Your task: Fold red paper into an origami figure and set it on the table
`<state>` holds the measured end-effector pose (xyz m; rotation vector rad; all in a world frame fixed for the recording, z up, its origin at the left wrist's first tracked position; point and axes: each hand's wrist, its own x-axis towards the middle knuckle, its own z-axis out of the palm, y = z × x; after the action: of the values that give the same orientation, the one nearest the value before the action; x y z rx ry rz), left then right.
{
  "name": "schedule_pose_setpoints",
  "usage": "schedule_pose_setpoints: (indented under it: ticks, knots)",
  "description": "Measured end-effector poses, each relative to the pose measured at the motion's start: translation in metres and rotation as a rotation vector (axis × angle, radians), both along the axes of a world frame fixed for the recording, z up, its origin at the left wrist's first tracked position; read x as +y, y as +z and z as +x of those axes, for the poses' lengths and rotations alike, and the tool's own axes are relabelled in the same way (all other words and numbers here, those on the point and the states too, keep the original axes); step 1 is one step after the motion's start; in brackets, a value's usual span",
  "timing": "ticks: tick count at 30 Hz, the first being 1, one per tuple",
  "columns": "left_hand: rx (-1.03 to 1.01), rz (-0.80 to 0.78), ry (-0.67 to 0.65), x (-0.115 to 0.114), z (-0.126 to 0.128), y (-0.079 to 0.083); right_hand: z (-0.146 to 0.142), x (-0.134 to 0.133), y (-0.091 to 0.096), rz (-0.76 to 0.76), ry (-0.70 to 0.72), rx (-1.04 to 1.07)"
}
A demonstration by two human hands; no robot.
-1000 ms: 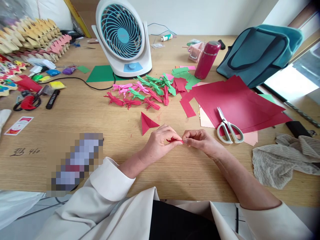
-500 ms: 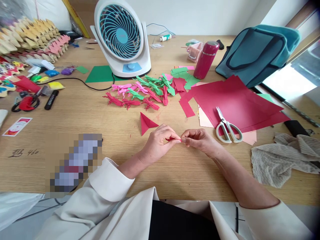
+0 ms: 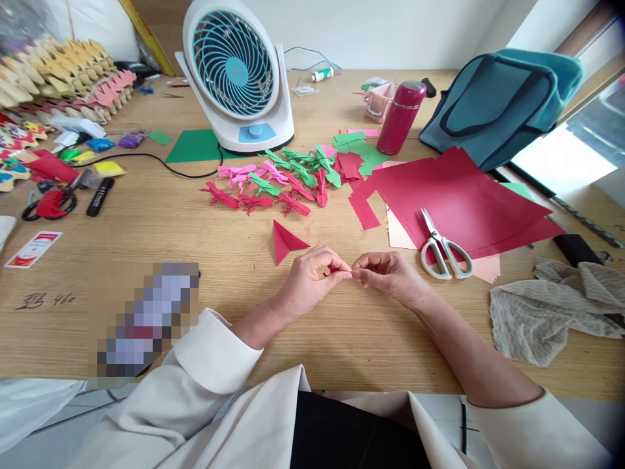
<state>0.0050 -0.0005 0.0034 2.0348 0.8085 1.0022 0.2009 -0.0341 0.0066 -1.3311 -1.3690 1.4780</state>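
Observation:
Between my fingertips is a small piece of folded red paper (image 3: 333,269), mostly hidden by the fingers. My left hand (image 3: 315,275) pinches it from the left, thumb against forefinger. From the right, my right hand (image 3: 385,277) grips its end, and the two hands almost touch. Just beyond my left hand lies a folded red paper triangle (image 3: 288,242). Farther back, several small folded paper figures in red, pink and green (image 3: 293,177) are grouped on the wooden table (image 3: 234,260).
White-handled scissors (image 3: 442,251) lie partly on large red paper sheets (image 3: 469,195) at the right. A fan (image 3: 239,71), a red flask (image 3: 401,117) and a teal bag (image 3: 498,104) stand behind. A grey cloth (image 3: 537,312) is at far right, a black marker (image 3: 100,197) at left.
Almost nothing differs. Both hands keep their pinch on the red paper, with only a slight shift of the fingers.

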Motion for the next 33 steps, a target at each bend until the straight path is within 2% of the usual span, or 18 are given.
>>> schedule_pose_setpoints:
  ticks: [9, 17, 23, 29, 33]
  knots:
    - [-0.019, -0.079, 0.023, -0.0007, 0.0018, -0.0033, -0.003, -0.0024, -0.0036, 0.053, -0.004, -0.045]
    - [-0.005, -0.161, 0.06, -0.002, 0.0032, 0.0023, -0.0092, -0.0035, 0.0009, 0.05, -0.051, -0.005]
    - [-0.034, -0.13, 0.038, -0.0009, 0.0025, 0.0007, -0.0079, -0.0024, 0.0025, 0.045, -0.014, -0.008]
    - [0.008, 0.054, 0.006, 0.0023, -0.0005, -0.0006, -0.0079, -0.0031, 0.0009, 0.044, -0.015, -0.006]
    - [0.02, 0.094, 0.005, 0.0023, -0.0007, -0.0007, -0.0085, -0.0035, 0.0012, 0.043, -0.007, -0.008]
